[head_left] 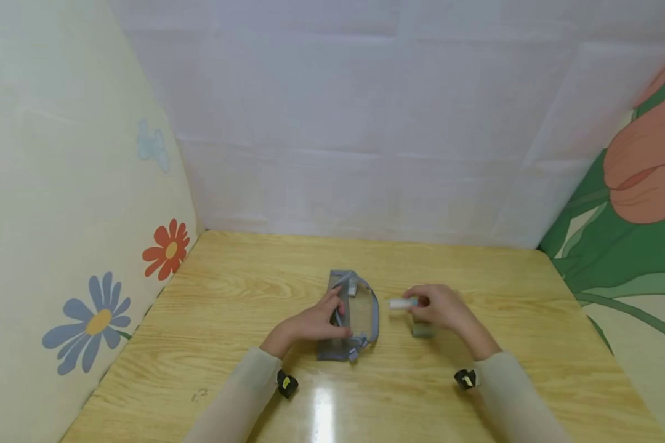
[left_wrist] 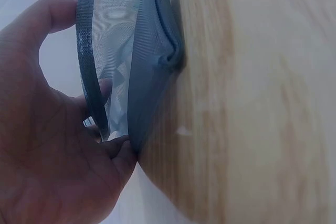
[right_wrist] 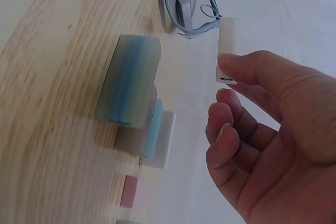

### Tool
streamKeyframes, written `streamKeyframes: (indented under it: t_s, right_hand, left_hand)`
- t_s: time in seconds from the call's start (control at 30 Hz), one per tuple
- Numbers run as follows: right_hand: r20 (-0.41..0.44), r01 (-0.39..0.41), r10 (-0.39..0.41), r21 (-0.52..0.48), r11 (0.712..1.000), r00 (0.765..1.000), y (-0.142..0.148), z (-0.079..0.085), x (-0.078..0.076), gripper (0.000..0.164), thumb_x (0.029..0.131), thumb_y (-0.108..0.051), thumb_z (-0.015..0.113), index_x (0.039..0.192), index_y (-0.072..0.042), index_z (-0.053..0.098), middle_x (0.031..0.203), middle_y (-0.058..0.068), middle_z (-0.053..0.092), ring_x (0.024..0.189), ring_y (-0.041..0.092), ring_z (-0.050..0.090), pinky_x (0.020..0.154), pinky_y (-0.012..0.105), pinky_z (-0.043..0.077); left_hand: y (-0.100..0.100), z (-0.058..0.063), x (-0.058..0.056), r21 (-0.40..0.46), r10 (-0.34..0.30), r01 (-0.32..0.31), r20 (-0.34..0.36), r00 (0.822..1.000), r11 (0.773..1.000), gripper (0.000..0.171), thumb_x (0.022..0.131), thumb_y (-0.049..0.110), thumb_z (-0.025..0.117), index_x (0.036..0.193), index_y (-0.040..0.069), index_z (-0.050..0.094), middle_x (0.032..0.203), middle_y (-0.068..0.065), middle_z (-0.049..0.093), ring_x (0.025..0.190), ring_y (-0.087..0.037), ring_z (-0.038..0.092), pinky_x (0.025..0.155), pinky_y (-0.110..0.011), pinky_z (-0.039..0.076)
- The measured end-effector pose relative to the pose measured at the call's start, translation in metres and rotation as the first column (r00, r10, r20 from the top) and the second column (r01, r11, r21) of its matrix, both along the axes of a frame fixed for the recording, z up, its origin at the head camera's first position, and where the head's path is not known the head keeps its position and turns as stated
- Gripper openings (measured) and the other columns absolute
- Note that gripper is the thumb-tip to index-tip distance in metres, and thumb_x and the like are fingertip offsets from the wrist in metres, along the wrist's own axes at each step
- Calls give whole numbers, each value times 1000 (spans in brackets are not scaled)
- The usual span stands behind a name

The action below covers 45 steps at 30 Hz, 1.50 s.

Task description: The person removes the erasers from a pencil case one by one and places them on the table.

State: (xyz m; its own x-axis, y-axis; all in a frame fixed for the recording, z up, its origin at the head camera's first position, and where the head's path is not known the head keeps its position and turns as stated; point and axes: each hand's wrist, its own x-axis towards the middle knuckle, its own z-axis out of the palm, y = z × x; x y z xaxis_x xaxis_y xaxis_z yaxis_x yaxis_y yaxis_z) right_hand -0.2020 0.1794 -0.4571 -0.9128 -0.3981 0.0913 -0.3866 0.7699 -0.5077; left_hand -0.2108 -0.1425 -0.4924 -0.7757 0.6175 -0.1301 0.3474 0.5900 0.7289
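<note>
A grey-blue mesh pouch [head_left: 332, 354] with a looped strap [head_left: 375, 317] is at the middle of the table. My left hand [head_left: 318, 320] grips it by the edge. Close up in the left wrist view, fingers curl round the pouch's dark band [left_wrist: 85, 51], beside the open side. To the right, my right hand [head_left: 440, 306] pinches a small white bar [head_left: 401, 303] between thumb and fingers, its free end toward the pouch. Small dark marks show on the bar [right_wrist: 227, 40] near the thumb in the right wrist view. The remaining fingers are curled loosely below.
Beside the right hand lies a greenish block [head_left: 422, 331], seen with blue streaks in the right wrist view. Behind it there are a light-blue piece [right_wrist: 153, 129], a whitish piece [right_wrist: 166, 140] and a pink block [right_wrist: 129, 191]. A pale wall [head_left: 366, 154] rises behind the wooden table [head_left: 244, 277].
</note>
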Motion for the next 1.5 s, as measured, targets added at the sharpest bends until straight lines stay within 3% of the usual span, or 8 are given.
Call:
streamKeyframes:
  t_s: [0.47, 0.77, 1.03, 1.5]
  right_hand:
    - [15, 20, -20, -39, 999, 1000, 35, 4, 6, 27, 93, -17, 71, 117, -5, 71, 73, -4, 59, 62, 10, 48, 55, 27, 41]
    - [3, 83, -83, -44, 996, 997, 54, 7, 12, 29, 92, -16, 72, 119, -5, 72, 77, -2, 61, 66, 12, 49, 57, 27, 41]
    - [39, 129, -128, -27, 991, 991, 64, 2, 16, 32, 92, -18, 73, 120, -3, 71, 78, -1, 62, 68, 14, 50, 59, 29, 42]
    - [44, 162, -160, -28, 986, 986, 84, -6, 20, 31, 91, -13, 72, 120, -2, 71, 75, -1, 60, 65, 14, 49, 56, 26, 40]
  left_hand:
    - [3, -6, -2, -8, 3, -3, -9, 1000, 1000, 46, 84, 49, 69, 108, 16, 47, 168, -19, 7, 148, -43, 27, 106, -48, 40]
    - [4, -8, -4, -11, -3, 3, -15, 1000, 1000, 44, 85, 49, 68, 106, 18, 47, 168, -19, 8, 148, -44, 28, 102, -44, 42]
    - [3, -8, -4, -1, -2, 2, -3, 1000, 1000, 43, 86, 48, 69, 106, 17, 47, 168, -19, 6, 150, -44, 23, 108, -48, 39]
    - [3, -7, -4, 2, -5, 5, -24, 1000, 1000, 42, 86, 46, 69, 105, 16, 47, 168, -21, 8, 149, -45, 24, 103, -46, 41]
